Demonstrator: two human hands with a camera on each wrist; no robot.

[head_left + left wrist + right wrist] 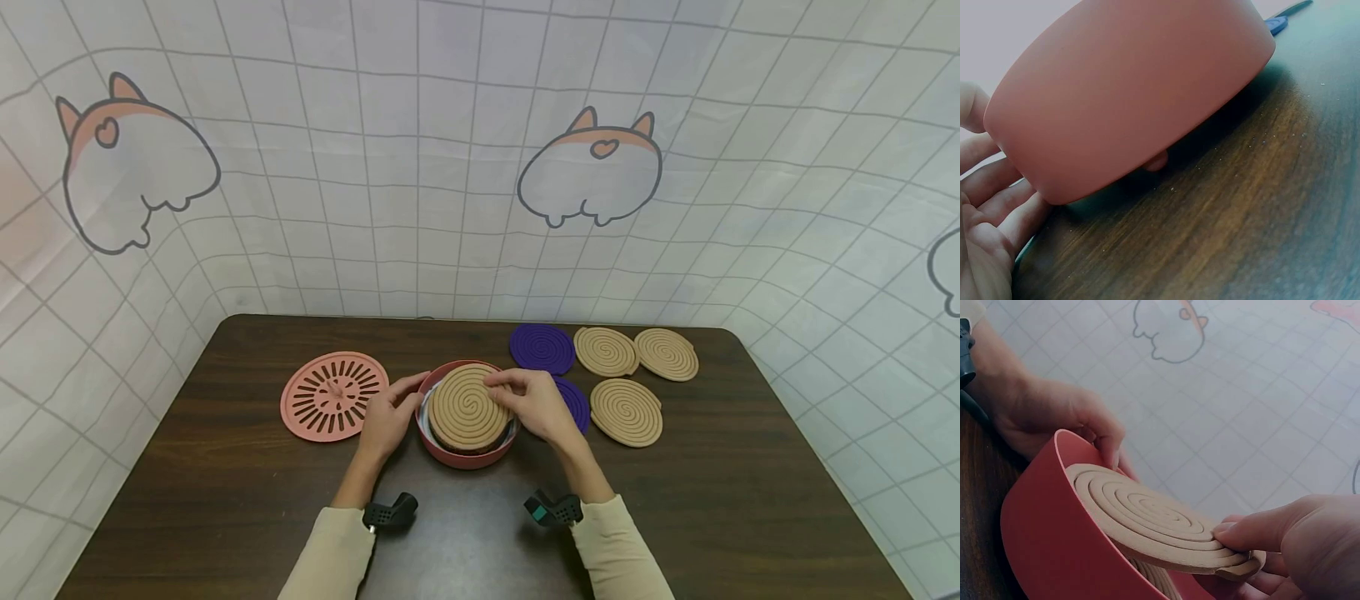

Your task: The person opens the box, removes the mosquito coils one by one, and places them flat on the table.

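My right hand pinches the edge of a tan mosquito coil between thumb and fingers. In the right wrist view the coil lies tilted over the mouth of a round red box, its far side inside the rim. Another coiled layer shows beneath it in the box. My left hand holds the box's left side; in the left wrist view its fingers lie along the outer wall. A small round foot shows under the box.
Left of the box lies a pink slotted round lid with a raised middle. To the right are two purple coils and three tan coils on the dark wooden table. A white patterned curtain stands behind.
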